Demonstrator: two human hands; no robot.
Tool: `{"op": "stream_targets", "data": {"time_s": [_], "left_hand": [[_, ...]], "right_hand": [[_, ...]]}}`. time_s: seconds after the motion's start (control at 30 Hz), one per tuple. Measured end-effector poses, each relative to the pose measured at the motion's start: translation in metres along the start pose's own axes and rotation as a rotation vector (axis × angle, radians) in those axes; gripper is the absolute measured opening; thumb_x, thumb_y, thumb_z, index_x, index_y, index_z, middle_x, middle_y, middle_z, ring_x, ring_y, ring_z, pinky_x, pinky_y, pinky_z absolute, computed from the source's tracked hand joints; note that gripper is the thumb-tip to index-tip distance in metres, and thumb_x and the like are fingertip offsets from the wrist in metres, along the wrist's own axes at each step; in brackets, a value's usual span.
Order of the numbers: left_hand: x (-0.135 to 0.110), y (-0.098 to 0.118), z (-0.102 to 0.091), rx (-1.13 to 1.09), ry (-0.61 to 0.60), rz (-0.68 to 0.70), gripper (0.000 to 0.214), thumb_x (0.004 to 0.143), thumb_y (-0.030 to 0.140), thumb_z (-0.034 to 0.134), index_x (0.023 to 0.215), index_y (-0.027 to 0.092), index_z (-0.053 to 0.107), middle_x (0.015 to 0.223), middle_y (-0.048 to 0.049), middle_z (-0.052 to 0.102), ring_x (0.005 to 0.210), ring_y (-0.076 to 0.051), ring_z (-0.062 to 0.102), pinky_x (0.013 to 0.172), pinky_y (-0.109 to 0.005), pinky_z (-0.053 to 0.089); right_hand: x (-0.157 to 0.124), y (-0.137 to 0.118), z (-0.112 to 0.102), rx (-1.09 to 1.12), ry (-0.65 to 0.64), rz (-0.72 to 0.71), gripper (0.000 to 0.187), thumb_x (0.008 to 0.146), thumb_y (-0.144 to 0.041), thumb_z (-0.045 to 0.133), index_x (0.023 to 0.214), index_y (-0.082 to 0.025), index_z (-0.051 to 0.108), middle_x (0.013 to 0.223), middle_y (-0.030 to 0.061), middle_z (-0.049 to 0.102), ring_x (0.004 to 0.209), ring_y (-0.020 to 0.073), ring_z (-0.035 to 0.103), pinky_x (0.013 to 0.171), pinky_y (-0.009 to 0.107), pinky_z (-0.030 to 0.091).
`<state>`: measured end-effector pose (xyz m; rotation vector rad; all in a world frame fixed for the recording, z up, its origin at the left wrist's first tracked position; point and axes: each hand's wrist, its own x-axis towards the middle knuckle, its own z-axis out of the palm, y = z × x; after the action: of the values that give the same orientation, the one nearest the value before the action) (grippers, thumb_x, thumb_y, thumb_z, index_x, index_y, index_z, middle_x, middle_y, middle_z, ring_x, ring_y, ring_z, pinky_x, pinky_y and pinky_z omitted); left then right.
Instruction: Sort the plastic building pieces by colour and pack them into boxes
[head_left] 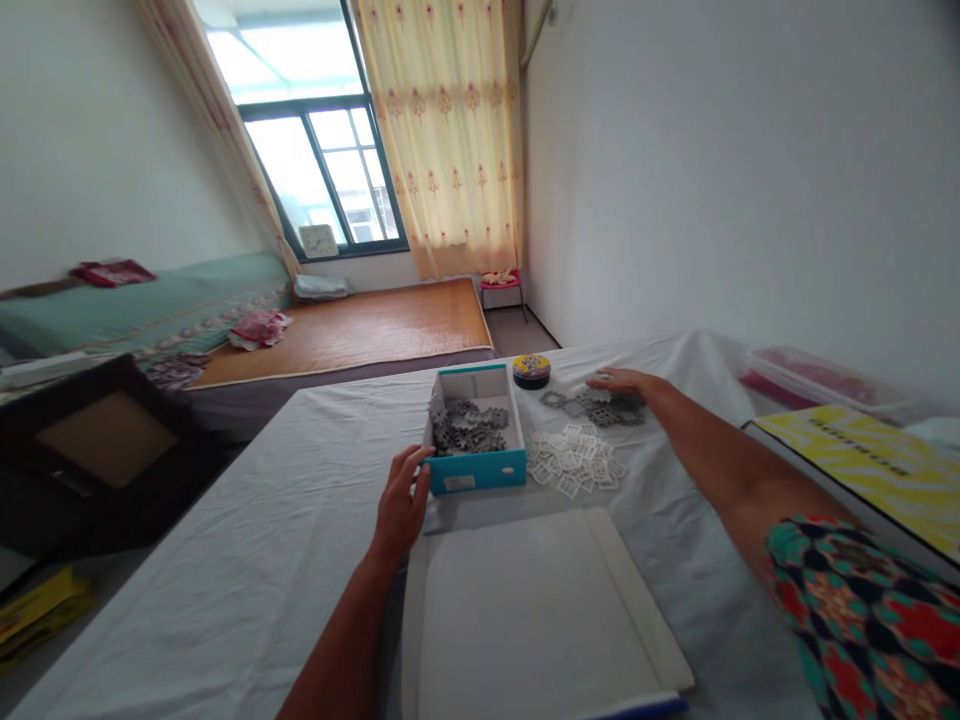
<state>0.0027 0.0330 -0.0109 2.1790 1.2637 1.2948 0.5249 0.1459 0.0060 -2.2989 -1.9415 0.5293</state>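
Note:
A blue shoebox-like cardboard box (477,472) stands upright on the cloth, its top uncovered. Inside lies a heap of grey openwork pieces (469,428). My left hand (405,495) holds the box at its near left corner, fingers at the rim. Farther out, my right hand (619,380) reaches over a second pile of grey lattice pieces (611,408), its fingers stretched out and apart; a pale patch shows beneath them. Between the box and my right arm is a spread of white square openwork pieces (576,460).
A white cloth (300,520) covers the table. Closest to me lies a large pale box lid (525,610). A round yellow-and-black tin (531,371) sits behind the box. On the right are a yellow-patterned box (862,460) and a clear plastic container (825,380).

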Motion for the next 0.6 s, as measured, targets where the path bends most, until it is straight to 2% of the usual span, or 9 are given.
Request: {"op": "stream_targets", "data": {"time_s": [0.1, 0.2, 0.27, 0.43, 0.53, 0.6], "left_hand": [[0.0, -0.001, 0.0, 0.003, -0.001, -0.004, 0.032, 0.096, 0.037, 0.04, 0.12, 0.024, 0.058, 0.129, -0.009, 0.05, 0.116, -0.02, 0.054, 0.084, -0.031, 0.056], [0.0, -0.001, 0.0, 0.006, 0.002, -0.002, 0.033, 0.095, 0.037, 0.04, 0.12, 0.024, 0.058, 0.129, -0.0092, 0.05, 0.115, -0.021, 0.054, 0.083, -0.031, 0.056], [0.001, -0.001, -0.001, 0.007, 0.004, 0.0, 0.033, 0.095, 0.037, 0.04, 0.12, 0.024, 0.058, 0.128, -0.0093, 0.05, 0.115, -0.021, 0.054, 0.083, -0.032, 0.056], [0.001, -0.001, 0.0, -0.01, -0.006, 0.003, 0.033, 0.096, 0.036, 0.04, 0.12, 0.023, 0.057, 0.128, -0.0093, 0.049, 0.115, -0.02, 0.053, 0.085, -0.032, 0.056], [0.001, -0.002, 0.0, -0.016, -0.01, 0.001, 0.032, 0.096, 0.036, 0.04, 0.12, 0.024, 0.057, 0.128, -0.0088, 0.049, 0.115, -0.02, 0.053, 0.085, -0.032, 0.056], [0.0, -0.003, 0.0, -0.019, -0.013, 0.002, 0.032, 0.096, 0.036, 0.04, 0.12, 0.024, 0.057, 0.128, -0.0084, 0.049, 0.115, -0.02, 0.053, 0.085, -0.031, 0.056]], "right_hand": [[-0.004, -0.016, -0.003, 0.025, -0.138, -0.098, 0.113, 0.06, -0.084, 0.058, 0.149, -0.02, 0.033, 0.154, 0.0125, 0.032, 0.139, 0.0345, 0.031, 0.112, 0.045, 0.03], [-0.013, -0.029, 0.001, -0.046, -0.199, -0.14, 0.129, 0.044, -0.076, 0.075, 0.152, -0.025, 0.026, 0.157, 0.0121, 0.022, 0.143, 0.0362, 0.021, 0.115, 0.048, 0.024], [-0.017, -0.033, 0.003, -0.09, -0.25, -0.136, 0.133, 0.036, -0.07, 0.081, 0.151, -0.027, 0.029, 0.159, 0.0127, 0.016, 0.142, 0.0387, 0.019, 0.114, 0.05, 0.024], [-0.019, -0.024, -0.006, -0.142, -0.311, -0.221, 0.124, 0.035, -0.06, 0.085, 0.145, -0.026, 0.041, 0.154, 0.0137, 0.029, 0.139, 0.0396, 0.028, 0.111, 0.049, 0.027], [-0.018, -0.018, -0.007, -0.196, -0.293, -0.23, 0.12, 0.036, -0.061, 0.084, 0.143, -0.026, 0.043, 0.151, 0.0134, 0.035, 0.136, 0.0391, 0.034, 0.109, 0.049, 0.03], [-0.018, -0.017, -0.002, -0.236, -0.254, -0.209, 0.123, 0.033, -0.061, 0.085, 0.143, -0.026, 0.043, 0.152, 0.0137, 0.034, 0.135, 0.0405, 0.034, 0.109, 0.051, 0.03]]}}
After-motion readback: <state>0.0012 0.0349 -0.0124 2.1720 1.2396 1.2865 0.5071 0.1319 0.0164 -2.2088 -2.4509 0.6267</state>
